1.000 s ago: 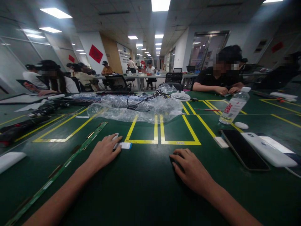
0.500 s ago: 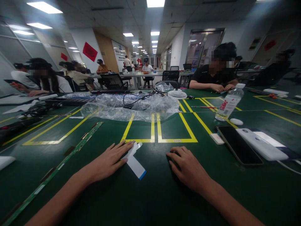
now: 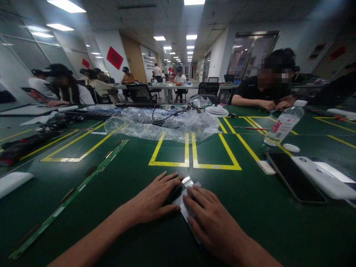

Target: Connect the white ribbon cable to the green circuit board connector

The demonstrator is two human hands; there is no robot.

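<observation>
In the head view, a clear bottle with a white cap and a red-printed label stood on the green table, toward the right. It appeared to lean; whether the yellowish patch at its base was liquid or tape seen through the plastic could not be told. Across the middle lay crumpled clear plastic wrap with black cables tangled over it; what else it enclosed was not distinct. A white round grille sat at its right end.

The white flat strip lay on the table before the wearer, nearer than the yellow tape outlines, its silvery end pointing away. The left hand was palm down, fingers spread and extended, with a gap between index finger and thumb; it was not closed around anything, and those two tips reached the strip's left edge. The right hand arched over the strip with bent fingers, covering much of it; whether it pinched or merely pressed the piece could not be told. Both forearms came in from the lower corners and angled inward, bringing the hands close together. Well to the left lay a long green circuit board.
</observation>
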